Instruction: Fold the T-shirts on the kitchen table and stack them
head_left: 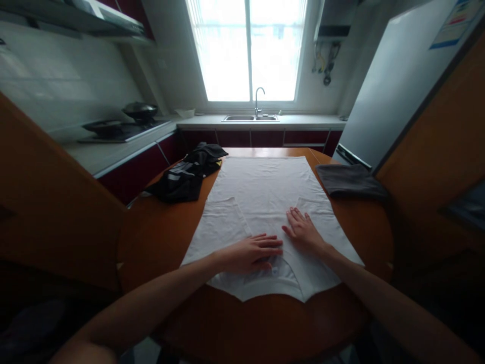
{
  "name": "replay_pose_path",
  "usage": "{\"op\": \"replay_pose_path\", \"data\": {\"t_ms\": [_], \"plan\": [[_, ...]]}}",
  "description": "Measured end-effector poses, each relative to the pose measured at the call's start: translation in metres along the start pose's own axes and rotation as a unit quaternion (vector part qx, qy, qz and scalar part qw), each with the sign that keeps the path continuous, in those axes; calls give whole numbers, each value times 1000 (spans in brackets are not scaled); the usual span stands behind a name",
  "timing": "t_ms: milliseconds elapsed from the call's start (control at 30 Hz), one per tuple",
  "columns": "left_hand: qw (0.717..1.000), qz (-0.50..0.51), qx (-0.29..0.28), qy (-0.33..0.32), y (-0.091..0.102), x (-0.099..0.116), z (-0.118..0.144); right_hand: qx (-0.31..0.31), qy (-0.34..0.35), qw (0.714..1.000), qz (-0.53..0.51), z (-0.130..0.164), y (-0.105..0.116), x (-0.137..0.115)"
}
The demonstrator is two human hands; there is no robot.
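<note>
One flat white T-shirt [261, 202]

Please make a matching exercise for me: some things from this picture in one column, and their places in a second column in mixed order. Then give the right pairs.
Things:
1. white T-shirt
2. black clothes
3. grey folded cloth
4. sink

Places:
A. under the window, on the far counter
B. at the table's left far side, in a heap
C. spread flat in the middle of the table, under both hands
D. at the table's right far side

Pairs: 1-C, 2-B, 3-D, 4-A
</note>
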State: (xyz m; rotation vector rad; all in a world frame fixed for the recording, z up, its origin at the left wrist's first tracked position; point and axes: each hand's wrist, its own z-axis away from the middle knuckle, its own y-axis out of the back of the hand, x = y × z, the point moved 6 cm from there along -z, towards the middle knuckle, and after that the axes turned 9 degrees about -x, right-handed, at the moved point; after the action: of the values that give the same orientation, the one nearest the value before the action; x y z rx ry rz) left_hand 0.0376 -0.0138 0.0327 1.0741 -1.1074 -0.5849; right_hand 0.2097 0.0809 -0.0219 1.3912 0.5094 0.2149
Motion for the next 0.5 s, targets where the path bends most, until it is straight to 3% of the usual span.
{"op": "replay_pose_path", "data": {"t_ms": [333,500], "plan": [[1000,-6,19,2,9,0,6,11,-1,1000,5,-1,-2,1],[994,-33,53,92,15,-26,14,13,-1,1000,2,-1,-2,0]]}}
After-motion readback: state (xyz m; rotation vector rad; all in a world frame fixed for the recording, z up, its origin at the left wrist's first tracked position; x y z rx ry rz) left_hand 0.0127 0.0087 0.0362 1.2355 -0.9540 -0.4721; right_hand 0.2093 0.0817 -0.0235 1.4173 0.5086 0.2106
